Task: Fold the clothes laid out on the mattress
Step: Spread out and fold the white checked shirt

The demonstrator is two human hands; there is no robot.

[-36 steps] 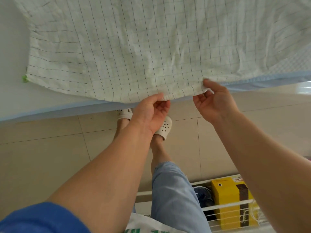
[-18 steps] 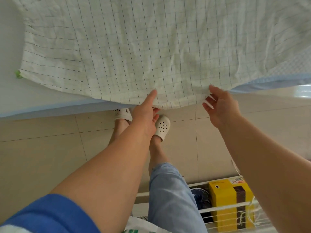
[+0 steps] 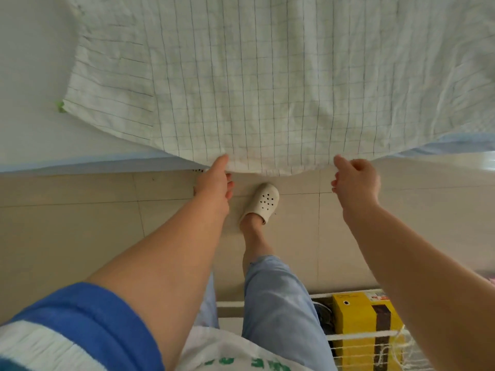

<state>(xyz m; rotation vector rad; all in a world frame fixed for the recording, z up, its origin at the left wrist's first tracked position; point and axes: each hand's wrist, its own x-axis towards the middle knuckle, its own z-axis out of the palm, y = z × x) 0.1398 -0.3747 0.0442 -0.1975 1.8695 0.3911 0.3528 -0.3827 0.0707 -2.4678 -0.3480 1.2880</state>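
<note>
Clothes point(image 3: 267, 84) lie spread on the mattress point(image 3: 29, 124), hem overhanging just beyond both hands — left hand point(image 3: 215, 180) and right hand point(image 3: 356, 179) have spread wider apart along it, pinching the edge, ready for folding.

Home bedroom: mattress point(image 3: 32, 62) edge, beige tiled floor point(image 3: 67, 231), white wire rack point(image 3: 369, 336) holding boxes.

One head-worn view looks steeply down, close over the mattress point(image 3: 32, 76) edge.
</note>
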